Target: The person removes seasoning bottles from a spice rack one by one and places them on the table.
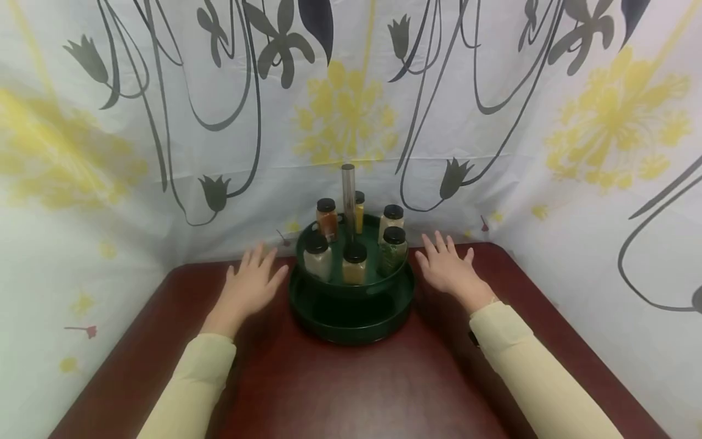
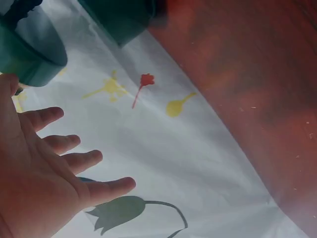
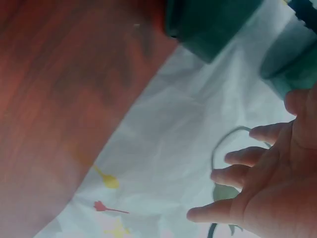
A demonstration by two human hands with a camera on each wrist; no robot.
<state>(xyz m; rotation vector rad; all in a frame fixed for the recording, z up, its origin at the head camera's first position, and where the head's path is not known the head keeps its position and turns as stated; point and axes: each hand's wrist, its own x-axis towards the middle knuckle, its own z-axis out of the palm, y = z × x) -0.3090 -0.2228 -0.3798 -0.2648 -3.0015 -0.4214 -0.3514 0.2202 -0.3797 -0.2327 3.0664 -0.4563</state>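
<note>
A dark green two-tier round spice rack (image 1: 329, 332) stands at the back of the table, with a shiny upright post (image 1: 348, 195) in its centre. Several black-lidded glass jars sit on the upper tier, among them an orange-red spice jar (image 1: 327, 225), a green herb jar (image 1: 391, 257) and a tan spice jar (image 1: 354, 271). To the left of the rack, my left hand (image 1: 249, 289) has its fingers spread and holds nothing. My right hand (image 1: 452, 271) is likewise spread and without a thing in it, on the rack's right side. Neither hand grips the rack.
The dark red wooden table (image 1: 351, 390) reaches back to a white patterned curtain (image 1: 351, 110), which hangs behind it and along both sides. Both wrist views show the rack's green tiers close to the thumbs.
</note>
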